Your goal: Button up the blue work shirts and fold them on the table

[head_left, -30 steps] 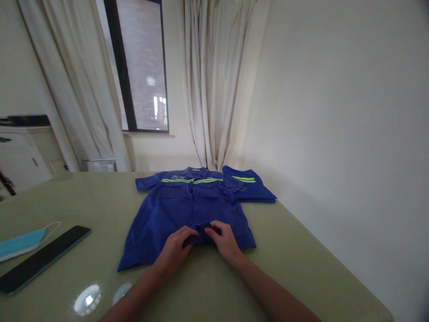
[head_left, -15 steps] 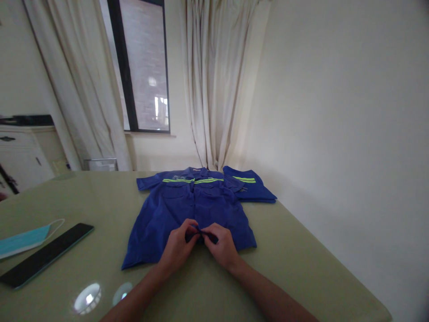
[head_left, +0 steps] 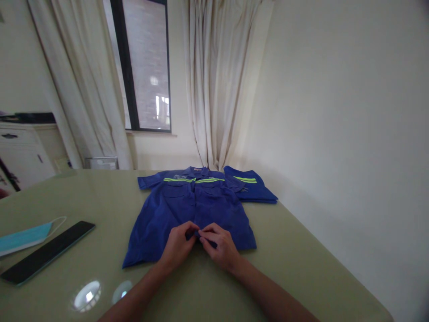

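A blue short-sleeved work shirt (head_left: 177, 210) with a yellow-green reflective stripe lies spread front-up on the green table (head_left: 301, 268). My left hand (head_left: 177, 247) and my right hand (head_left: 219, 246) meet at the middle of its near hem. Both pinch the fabric of the front opening, fingertips almost touching. What lies between the fingertips is too small to make out. A second blue garment (head_left: 251, 185), folded, sits at the far right next to the shirt's sleeve.
A long black flat device (head_left: 47, 252) and a light blue face mask (head_left: 25, 237) lie at the table's left. White curtains (head_left: 217, 85) and a window (head_left: 144, 67) stand behind the table, a white cabinet (head_left: 23, 152) at the far left, a wall close on the right.
My hands have drawn closer together at the hem, from resting on the cloth to pinching it between the fingertips. The shirt has stayed where it was.
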### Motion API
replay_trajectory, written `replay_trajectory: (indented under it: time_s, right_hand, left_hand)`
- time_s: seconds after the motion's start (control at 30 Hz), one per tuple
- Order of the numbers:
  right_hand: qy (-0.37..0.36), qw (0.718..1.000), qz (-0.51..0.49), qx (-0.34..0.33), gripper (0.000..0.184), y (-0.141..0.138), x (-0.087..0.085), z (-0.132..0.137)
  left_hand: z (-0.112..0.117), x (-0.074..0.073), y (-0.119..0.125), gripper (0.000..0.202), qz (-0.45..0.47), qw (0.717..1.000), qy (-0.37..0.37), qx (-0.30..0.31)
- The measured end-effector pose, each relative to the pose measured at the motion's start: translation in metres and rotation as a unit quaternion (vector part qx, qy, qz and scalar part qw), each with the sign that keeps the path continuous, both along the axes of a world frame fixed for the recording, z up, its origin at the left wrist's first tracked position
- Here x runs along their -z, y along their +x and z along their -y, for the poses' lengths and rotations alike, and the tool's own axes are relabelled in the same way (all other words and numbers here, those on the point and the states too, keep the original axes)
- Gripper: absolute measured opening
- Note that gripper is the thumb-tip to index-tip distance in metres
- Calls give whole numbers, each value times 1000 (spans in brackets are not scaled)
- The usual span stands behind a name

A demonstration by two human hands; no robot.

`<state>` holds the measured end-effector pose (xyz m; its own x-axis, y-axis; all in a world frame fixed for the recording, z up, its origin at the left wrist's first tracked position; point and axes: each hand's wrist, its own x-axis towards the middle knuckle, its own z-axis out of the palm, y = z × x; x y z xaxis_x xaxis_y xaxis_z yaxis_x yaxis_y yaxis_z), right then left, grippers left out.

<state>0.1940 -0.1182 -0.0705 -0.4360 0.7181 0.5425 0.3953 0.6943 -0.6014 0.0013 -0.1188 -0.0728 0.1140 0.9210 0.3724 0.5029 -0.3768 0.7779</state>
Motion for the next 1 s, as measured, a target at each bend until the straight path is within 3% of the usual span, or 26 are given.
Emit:
replay_trajectory:
  time_s: [0.1,0.17,0.27,0.53,0.7,1.0]
  right_hand:
    - [-117,990,-75,3,31,-3,3,-4]
    - [-207,967,-146,0,34,-6,5,-8]
    - [-270,943,-194,-10,39,-7,6,-12]
    - [-173,975,-140,-2,25,1,0,-13]
    - [-116,988,-98,37,12,0,3,-14]
    - [-80,994,-66,41,7,0,-1,-10]
  left_hand:
    - [0,-1,1,20,-13,1000,17,11]
    - [0,-1,2,22,-30,998,45,23]
    - [0,-1,3,24,-33,997,73,22]
    - [1,3,6,27,-27,997,59,34]
    - [2,1,7,28,-8,998,24,61]
    - [2,3,5,23,30,998,10,58]
